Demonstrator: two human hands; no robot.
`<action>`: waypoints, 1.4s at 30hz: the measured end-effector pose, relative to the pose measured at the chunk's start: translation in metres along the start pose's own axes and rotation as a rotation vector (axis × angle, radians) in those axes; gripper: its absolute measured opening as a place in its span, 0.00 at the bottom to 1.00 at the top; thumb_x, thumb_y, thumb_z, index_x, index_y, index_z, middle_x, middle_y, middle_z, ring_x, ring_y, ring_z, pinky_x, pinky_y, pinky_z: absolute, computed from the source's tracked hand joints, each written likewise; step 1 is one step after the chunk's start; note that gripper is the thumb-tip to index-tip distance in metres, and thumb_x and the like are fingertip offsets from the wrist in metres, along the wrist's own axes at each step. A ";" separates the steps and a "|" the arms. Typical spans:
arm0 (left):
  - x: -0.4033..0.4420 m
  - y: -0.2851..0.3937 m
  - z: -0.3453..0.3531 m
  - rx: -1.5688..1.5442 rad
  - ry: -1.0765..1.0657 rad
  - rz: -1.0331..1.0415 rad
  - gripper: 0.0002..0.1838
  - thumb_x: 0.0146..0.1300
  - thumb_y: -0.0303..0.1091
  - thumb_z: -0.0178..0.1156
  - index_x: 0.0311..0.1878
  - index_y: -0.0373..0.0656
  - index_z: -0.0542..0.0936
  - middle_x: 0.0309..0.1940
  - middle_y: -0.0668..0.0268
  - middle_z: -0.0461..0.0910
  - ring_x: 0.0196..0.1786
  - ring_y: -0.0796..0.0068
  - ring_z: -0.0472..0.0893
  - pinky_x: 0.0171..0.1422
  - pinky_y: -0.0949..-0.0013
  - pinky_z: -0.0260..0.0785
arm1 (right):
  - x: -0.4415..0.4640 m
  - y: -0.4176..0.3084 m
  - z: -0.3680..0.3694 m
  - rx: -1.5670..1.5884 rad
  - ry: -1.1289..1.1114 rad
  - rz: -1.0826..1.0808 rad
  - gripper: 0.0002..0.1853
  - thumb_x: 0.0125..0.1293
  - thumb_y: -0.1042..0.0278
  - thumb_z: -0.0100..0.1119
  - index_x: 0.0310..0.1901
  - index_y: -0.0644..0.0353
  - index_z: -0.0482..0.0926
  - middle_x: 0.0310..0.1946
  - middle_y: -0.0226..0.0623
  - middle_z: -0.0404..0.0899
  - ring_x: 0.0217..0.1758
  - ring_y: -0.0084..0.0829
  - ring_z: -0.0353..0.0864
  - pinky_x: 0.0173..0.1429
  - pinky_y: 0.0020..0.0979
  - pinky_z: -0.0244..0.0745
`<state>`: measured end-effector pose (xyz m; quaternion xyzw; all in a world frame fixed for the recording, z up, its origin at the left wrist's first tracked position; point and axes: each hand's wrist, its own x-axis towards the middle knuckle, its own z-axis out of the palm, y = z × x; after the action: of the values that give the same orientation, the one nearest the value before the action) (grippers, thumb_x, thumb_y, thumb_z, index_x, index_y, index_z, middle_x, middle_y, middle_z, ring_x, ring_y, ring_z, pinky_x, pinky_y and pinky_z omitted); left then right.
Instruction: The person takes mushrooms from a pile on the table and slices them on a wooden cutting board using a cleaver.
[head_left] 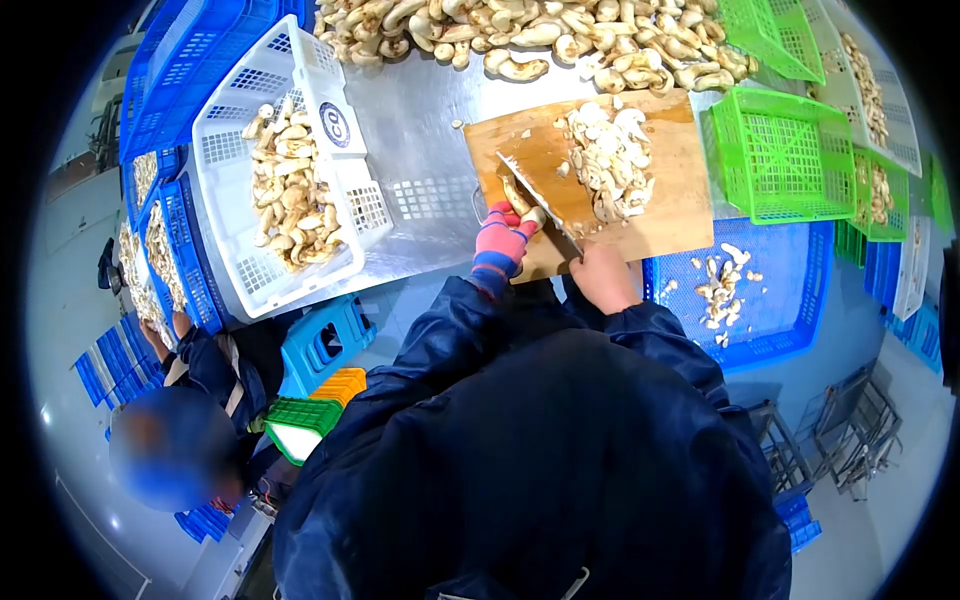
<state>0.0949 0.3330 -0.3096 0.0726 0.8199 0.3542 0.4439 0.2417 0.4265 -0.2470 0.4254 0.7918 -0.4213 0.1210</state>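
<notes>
On the near left part of a wooden cutting board [682, 165], my left hand [502, 238], in a pink and blue striped glove, is closed around a curved brownish mushroom [517, 197]. My right hand [605, 279] is bare and wrapped round the handle of a knife [546, 207]. The blade slants up and left across the board, close beside the mushroom and the gloved fingers; whether it touches the mushroom I cannot tell. Pale cut mushroom pieces [615, 165] lie heaped on the board, right of the blade.
Whole mushrooms [620, 40] are piled beyond the board. At left stands a white crate [225, 150] of mushrooms. A green crate [785, 155] sits at right, above a blue crate [795, 300] with trimmings. Another person [200, 400] works at lower left, near blue crates [190, 70].
</notes>
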 end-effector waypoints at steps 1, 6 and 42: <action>-0.001 0.005 0.002 -0.023 -0.002 -0.042 0.26 0.51 0.32 0.65 0.51 0.35 0.67 0.30 0.64 0.75 0.25 0.75 0.76 0.22 0.71 0.71 | 0.001 0.003 0.006 -0.003 0.009 -0.030 0.11 0.53 0.69 0.52 0.33 0.68 0.78 0.27 0.58 0.77 0.34 0.54 0.77 0.42 0.47 0.72; 0.010 0.000 0.013 -0.107 0.027 -0.104 0.22 0.49 0.29 0.64 0.47 0.34 0.70 0.31 0.61 0.76 0.26 0.73 0.79 0.22 0.73 0.71 | -0.007 0.000 0.003 -0.058 0.037 -0.112 0.11 0.53 0.70 0.52 0.34 0.69 0.75 0.24 0.58 0.76 0.31 0.54 0.77 0.38 0.48 0.73; 0.040 -0.029 0.006 -0.049 -0.190 -0.078 0.24 0.47 0.27 0.64 0.48 0.36 0.68 0.27 0.62 0.78 0.20 0.70 0.76 0.23 0.69 0.68 | -0.049 -0.007 -0.014 -0.069 -0.052 0.090 0.12 0.53 0.71 0.53 0.40 0.63 0.74 0.24 0.54 0.77 0.29 0.53 0.77 0.36 0.49 0.73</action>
<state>0.0811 0.3323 -0.3574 0.0628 0.7675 0.3479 0.5348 0.2681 0.4071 -0.2078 0.4451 0.7824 -0.3988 0.1752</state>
